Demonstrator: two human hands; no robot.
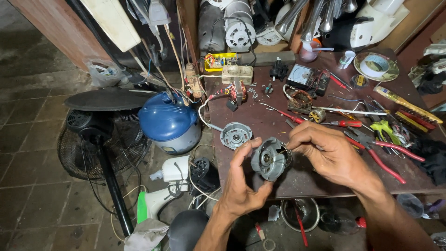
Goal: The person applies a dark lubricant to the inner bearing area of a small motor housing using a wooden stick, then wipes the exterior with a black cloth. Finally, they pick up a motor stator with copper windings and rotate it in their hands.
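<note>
My left hand [241, 183] grips a grey round motor housing [268, 159] from below and the left, above the near edge of the dark brown workbench [260, 123]. My right hand [327, 151] comes in from the right, its fingers pinched on a thin wire or pin at the housing's top right rim. A second grey motor end cover [235, 135] lies flat on the bench just behind and left of the housing.
Red-handled pliers [381, 155], red screwdrivers [344, 123], a copper-wound stator [300, 99], a meter [300, 75] and a tape roll [375, 65] crowd the bench's right and back. A blue pot-shaped appliance [168, 122] and a black fan [100, 139] stand on the floor at left.
</note>
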